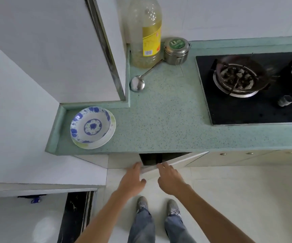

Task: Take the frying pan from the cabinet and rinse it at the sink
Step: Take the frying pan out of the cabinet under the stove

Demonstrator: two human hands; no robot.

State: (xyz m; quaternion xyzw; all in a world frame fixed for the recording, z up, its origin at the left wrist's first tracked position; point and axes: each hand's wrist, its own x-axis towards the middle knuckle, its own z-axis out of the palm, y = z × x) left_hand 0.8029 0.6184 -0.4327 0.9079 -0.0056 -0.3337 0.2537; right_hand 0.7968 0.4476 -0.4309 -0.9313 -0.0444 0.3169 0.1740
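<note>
We look down at a green speckled counter (pixel 168 120) and at the cabinet door (pixel 173 163) under its front edge. The door stands partly open, and behind it we see only a dark gap (pixel 152 158). The frying pan is not visible to us; we cannot tell if it is inside the cabinet.

Both hands reach to the door. The left hand (pixel 133 179) has its fingers stretched out and its fingertips touch the free edge of the door, on the left side of the gap. The right hand (pixel 169 179) lies with its fingers on the top edge of the door, just beside the left one. The two hands are near each other but apart, and neither one closes around anything; they are both loose and flat.

On the counter, at the left, a blue and white bowl (pixel 90 125) sits on a pale plate (pixel 106 139). Farther back a big bottle with a yellow label (pixel 146 32) stands in the corner, and a round metal container (pixel 176 50) is just beside it. A metal ladle (pixel 138 83) lies in front of the bottle. At the right a black gas stove (pixel 246 106) is set in the counter.

Below, we see two legs in jeans (pixel 159 225) and shoes on a pale floor (pixel 238 199).
</note>
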